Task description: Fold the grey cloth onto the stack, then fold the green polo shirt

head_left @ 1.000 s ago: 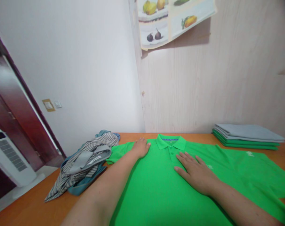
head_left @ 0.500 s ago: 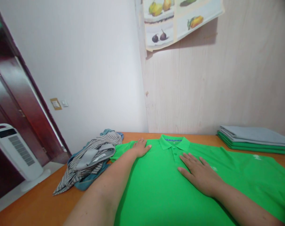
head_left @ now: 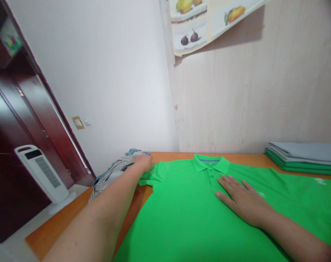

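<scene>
A bright green polo shirt (head_left: 187, 214) lies spread face up, its collar (head_left: 210, 163) toward the wall. My right hand (head_left: 243, 198) rests flat on its chest just below the buttons, fingers stretched out and gripping nothing. My left hand (head_left: 145, 162) has reached the spot where the shirt's left-side sleeve (head_left: 154, 174) meets a crumpled pile of clothes (head_left: 113, 176). Its fingers are mostly hidden, so whether they grip cloth does not show. Grey, blue and striped fabric makes up the pile, partly covered by my left forearm.
Folded grey and green garments (head_left: 304, 156) are stacked at the back right of the orange table (head_left: 45, 236). Behind the table stands a wall with fruit pictures (head_left: 192, 36). A white tower fan (head_left: 45, 174) stands on the floor at left, before a dark red door (head_left: 12, 145).
My left hand has left the shirt's shoulder and moved left to the sleeve and clothes pile. My right hand stays flat on the shirt. The view has turned slightly left.
</scene>
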Available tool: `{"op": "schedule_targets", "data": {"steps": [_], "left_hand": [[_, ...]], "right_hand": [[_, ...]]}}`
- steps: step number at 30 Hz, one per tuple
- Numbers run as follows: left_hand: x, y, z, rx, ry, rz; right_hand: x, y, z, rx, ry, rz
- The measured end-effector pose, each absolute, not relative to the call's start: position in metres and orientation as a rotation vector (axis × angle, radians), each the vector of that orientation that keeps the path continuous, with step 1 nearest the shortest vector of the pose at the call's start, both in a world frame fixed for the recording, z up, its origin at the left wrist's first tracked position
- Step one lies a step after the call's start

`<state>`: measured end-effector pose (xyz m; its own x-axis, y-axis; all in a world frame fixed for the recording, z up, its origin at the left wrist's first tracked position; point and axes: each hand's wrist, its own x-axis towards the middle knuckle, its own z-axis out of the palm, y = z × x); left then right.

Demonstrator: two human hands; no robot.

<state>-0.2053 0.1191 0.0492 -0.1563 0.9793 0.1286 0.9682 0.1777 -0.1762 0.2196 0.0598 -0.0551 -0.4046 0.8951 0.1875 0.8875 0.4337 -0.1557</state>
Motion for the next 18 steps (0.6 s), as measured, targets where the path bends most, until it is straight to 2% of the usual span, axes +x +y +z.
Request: {"op": "schedule_targets", "data": {"steps": [9, 18], "left_hand": [[-0.217, 0.111, 0.038, -1.838, -2.276, 0.264], [-0.221, 0.116, 0.026, -1.748, -2.394, 0.162]], "right_hand": [[0.22, 0.06, -0.057, -1.54, -2.434, 0.019], [0.22, 0.06, -0.058, -1.539, -2.429, 0.026]]}}
